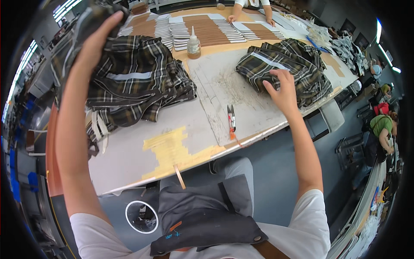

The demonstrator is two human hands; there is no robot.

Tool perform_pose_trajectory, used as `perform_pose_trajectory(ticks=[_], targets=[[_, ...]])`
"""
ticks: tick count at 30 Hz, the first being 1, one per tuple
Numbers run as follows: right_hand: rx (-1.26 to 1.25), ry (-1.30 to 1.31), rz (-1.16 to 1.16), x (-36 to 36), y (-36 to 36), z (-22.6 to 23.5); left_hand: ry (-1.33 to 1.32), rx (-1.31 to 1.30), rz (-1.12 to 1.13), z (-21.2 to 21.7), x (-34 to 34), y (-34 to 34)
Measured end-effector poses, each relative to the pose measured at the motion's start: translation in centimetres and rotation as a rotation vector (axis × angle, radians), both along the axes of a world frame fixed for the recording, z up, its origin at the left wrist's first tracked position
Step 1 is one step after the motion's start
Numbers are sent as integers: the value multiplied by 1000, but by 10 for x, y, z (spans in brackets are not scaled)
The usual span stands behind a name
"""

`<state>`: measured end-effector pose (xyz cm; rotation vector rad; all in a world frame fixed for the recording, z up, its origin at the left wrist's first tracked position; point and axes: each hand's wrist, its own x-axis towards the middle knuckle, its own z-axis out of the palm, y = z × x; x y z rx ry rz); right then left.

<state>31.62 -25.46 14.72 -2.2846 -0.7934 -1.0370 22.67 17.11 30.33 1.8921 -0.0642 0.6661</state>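
Observation:
My left hand is raised at the upper left, its fingers closed on dark plaid cloth, apparently a shirt. Beneath that arm lies a pile of green, black and white plaid garments with a pale strip across it. My right hand hovers at the near edge of a second plaid pile, thumb and fingers apart, with nothing in it. This pile also carries a pale strip. Between the piles lie thread snips with an orange cord, on the worktable.
A squeeze bottle of amber liquid stands toward the back. Beyond it are rows of brown and white pieces. Another person's hands rest there. Loose thread bits and yellow tape mark the tabletop. A round white-rimmed bin stands below.

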Motion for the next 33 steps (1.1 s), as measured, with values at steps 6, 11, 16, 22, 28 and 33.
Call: perform_pose_trajectory(ticks=[6,11,16,22,28,33], targets=[[-271,-3,-399,123,-70,-24,353,843,403,-142,18,11],[-552,498,-903,169,-85,-18,80,737,413,-124,-6,5],[-618,505,-946,171,-61,13,289,1281,693,-161,48,61],[-340,278,-271,128,-68,54,522,1202,550,-194,65,65],[-290,-150,84,-29,23,75,312,152,-81,-149,11,-71],[-475,-124,439,-133,44,46,225,-650,-297,-122,-22,-178]])
